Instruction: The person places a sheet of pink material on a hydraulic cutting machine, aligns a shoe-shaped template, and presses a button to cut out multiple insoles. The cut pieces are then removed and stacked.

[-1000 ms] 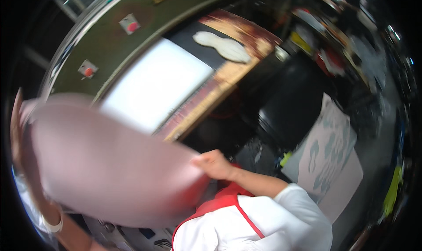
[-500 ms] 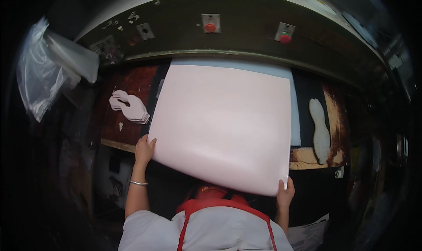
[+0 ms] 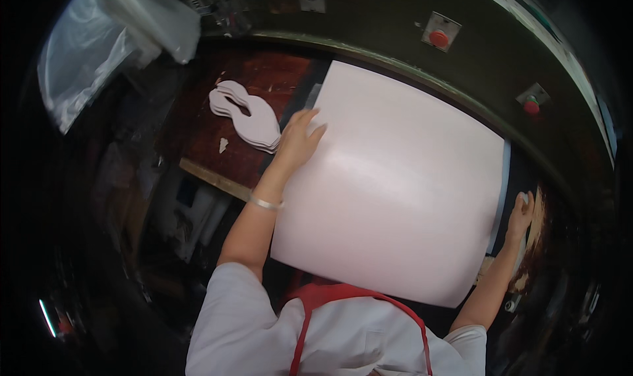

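A large pale pink sheet [image 3: 395, 185] covers the middle of the work table, its near edge hanging toward my red apron. My left hand [image 3: 300, 139] rests at the sheet's left edge, open, thumb and fingers apart. Far to the right, my right hand [image 3: 521, 212] is closed round the upper end of a white sole-shaped piece [image 3: 526, 197]. Most of that piece is hidden behind my hand and forearm. A strip of light blue sheet [image 3: 504, 178] shows from under the pink one along its right side.
Left of the sheet, a stack of pale pink sole-shaped cutouts [image 3: 257, 120] lies on the reddish-brown board [image 3: 198, 139], with a small scrap [image 3: 223, 144] nearby. The dark green machine beam [image 3: 369, 20], bearing red buttons, spans the back. A clear plastic bag [image 3: 86, 59] hangs at far left.
Both hands have let go of the sheet's near corners. My left hand went up along the left edge; my right reached the sole-shaped piece. The sheet slid farther in. The view turned and shifted.
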The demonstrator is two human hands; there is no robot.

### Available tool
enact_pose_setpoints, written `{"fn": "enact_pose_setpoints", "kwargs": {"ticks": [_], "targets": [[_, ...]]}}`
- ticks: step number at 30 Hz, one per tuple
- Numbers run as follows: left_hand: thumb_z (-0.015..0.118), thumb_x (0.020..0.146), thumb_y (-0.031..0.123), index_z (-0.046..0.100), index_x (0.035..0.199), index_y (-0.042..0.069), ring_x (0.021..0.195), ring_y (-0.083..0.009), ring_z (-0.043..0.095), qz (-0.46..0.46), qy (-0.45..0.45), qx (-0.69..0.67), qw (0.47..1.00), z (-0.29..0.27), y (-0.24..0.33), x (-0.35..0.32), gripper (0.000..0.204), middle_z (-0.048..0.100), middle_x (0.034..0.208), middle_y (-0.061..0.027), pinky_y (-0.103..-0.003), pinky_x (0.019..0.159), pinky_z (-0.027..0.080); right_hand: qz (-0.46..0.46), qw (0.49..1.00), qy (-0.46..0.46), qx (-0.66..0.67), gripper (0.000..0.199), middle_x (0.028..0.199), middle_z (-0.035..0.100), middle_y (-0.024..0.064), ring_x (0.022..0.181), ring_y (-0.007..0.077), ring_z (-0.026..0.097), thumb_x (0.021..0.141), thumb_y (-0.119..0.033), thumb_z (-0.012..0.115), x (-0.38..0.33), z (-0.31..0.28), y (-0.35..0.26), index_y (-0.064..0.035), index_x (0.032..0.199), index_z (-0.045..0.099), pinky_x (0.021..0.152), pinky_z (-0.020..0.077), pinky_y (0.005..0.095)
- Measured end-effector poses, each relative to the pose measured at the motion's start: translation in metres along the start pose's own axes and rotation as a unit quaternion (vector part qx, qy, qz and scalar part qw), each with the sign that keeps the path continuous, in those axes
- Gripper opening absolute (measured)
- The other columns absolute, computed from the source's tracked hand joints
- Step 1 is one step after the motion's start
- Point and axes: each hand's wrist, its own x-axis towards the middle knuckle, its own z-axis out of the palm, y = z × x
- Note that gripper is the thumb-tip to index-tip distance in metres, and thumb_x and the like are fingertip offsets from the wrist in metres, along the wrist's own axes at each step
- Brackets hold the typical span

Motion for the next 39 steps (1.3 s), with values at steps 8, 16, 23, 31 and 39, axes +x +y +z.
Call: {"fn": "enact_pose_setpoints", "kwargs": {"ticks": [8,16,23,31,39], "targets": [[0.066,0.085,0.018,0.06,0.103,0.0,0.08,-0.0332,0.059,-0.16,-0.049,0.041,0.985,-0.021,-0.04,-0.159,0.026,0.062,0.086,-0.017,-0.041,0.072,0.046,0.083,0.984,-0.005,-0.156,0.022,0.075,0.057,0.0085,0.067,0.0172,0.051,0.086,-0.017,0.066,-0.184,-0.075,0.068,0.0047,0.087,0.062,0.064,0.0448,0.0312],[0.057,0.091,0.023,0.059,0.108,-0.003,0.087,-0.0437,0.061,-0.08,0.008,0.152,0.985,0.045,0.009,0.027,0.031,0.064,0.096,-0.0264,-0.045,0.075,0.048,0.011,0.978,0.08,-0.19,0.028,0.084,0.063,0.0208,0.077,0.0339,0.061,0.088,-0.026,0.062,-0.025,0.029,-0.024,0.0022,0.089,0.058,0.072,0.0476,0.0401],[0.059,0.089,0.031,0.057,0.121,0.0,0.099,-0.0384,0.062,-0.111,0.002,0.104,0.988,0.044,-0.013,-0.019,0.044,0.064,0.107,-0.0234,-0.039,0.086,0.048,-0.08,0.955,-0.046,-0.283,0.04,0.107,0.064,0.0207,0.1,0.0373,0.061,0.091,-0.024,0.056,-0.042,0.018,0.023,0.0011,0.122,0.052,0.088,0.0474,0.042],[0.062,0.086,0.027,0.063,0.111,0.003,0.089,-0.0353,0.065,-0.126,0.143,0.151,0.97,0.061,-0.02,-0.051,0.035,0.066,0.102,-0.0187,-0.04,0.079,0.052,-0.103,0.898,0.002,-0.429,0.055,0.121,0.056,0.0267,0.11,0.04,0.054,0.085,-0.03,0.067,-0.038,-0.108,0.104,0.0062,0.123,0.054,0.098,0.0413,0.0431],[0.055,0.089,0.025,0.059,0.112,0.002,0.088,-0.0356,0.064,-0.138,0.137,0.089,0.977,0.052,-0.003,-0.055,0.033,0.066,0.101,-0.0188,-0.043,0.077,0.051,-0.116,0.955,-0.108,-0.251,0.069,0.115,0.057,0.0275,0.103,0.0355,0.058,0.073,-0.025,0.08,-0.069,-0.103,0.111,0.0051,0.126,0.048,0.09,0.0478,0.0406]]}}
